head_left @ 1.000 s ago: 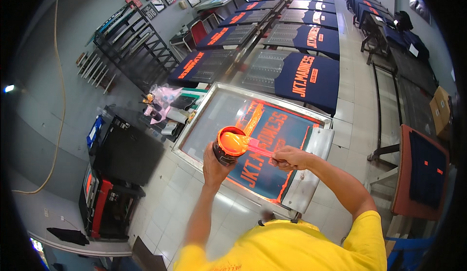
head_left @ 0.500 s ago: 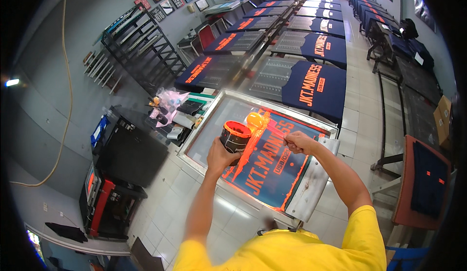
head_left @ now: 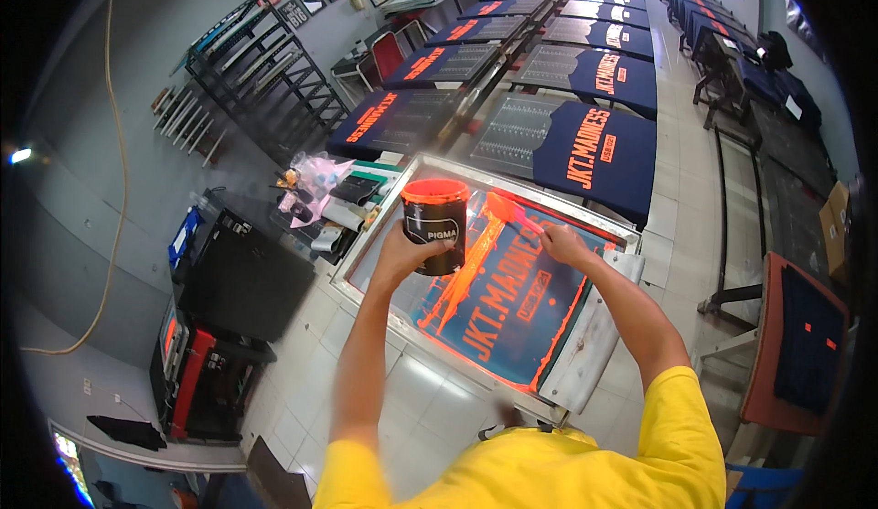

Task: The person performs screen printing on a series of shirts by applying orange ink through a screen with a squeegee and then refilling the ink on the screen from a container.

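My left hand (head_left: 400, 257) grips a black can (head_left: 435, 235) with a white-printed label and an orange-smeared rim, held nearly upright above the printing screen's left half. The fingers of my right hand (head_left: 565, 244) are closed round the handle of a pink-orange spatula (head_left: 514, 214). Its ink-coated blade is over the far part of the screen, beside the can. Below lies a screen printing frame (head_left: 549, 201) with pale edges and lettering across its dark mesh. A thick streak of bright orange ink (head_left: 469, 276) runs along the mesh. The can hides part of the frame.
Beyond the frame, rows of boards carry navy shirt pieces (head_left: 594, 157) with orange lettering. A metal squeegee-like bar (head_left: 593, 335) lies along the frame's right side. Bags and tools (head_left: 320, 189) crowd its left. A black rack (head_left: 261, 61) stands by the wall, a brown board (head_left: 777, 353) at right.
My left hand has raised the can and turned it from tilted to more upright. The spatula's blade, earlier by a glossy orange mass near the can's mouth, now sits slightly farther right with ink on it.
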The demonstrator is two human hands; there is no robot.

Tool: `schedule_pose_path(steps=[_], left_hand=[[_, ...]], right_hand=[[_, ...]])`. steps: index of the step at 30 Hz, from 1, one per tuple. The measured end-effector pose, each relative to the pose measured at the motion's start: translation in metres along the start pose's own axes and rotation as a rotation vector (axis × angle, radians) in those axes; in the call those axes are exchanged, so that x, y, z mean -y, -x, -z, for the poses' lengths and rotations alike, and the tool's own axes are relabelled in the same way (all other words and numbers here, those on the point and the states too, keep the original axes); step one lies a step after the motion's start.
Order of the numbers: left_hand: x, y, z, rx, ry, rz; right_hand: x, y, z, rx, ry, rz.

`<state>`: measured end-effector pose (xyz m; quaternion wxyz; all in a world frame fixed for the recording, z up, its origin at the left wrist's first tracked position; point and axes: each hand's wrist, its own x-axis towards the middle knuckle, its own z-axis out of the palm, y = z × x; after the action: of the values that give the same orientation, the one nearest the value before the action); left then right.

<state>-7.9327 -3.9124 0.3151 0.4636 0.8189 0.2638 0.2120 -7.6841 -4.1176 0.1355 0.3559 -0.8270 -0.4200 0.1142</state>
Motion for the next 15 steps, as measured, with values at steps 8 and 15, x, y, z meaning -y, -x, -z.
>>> schedule_pose_path(steps=[8,15], left_hand=[[-0.016,0.016,0.026,0.061,-0.015,0.027],[-0.002,0.031,0.041,0.008,-0.042,0.075]], right_hand=[[0.016,0.032,-0.032,0.062,0.168,0.196],[0.055,0.07,-0.059,0.124,0.263,0.318]])
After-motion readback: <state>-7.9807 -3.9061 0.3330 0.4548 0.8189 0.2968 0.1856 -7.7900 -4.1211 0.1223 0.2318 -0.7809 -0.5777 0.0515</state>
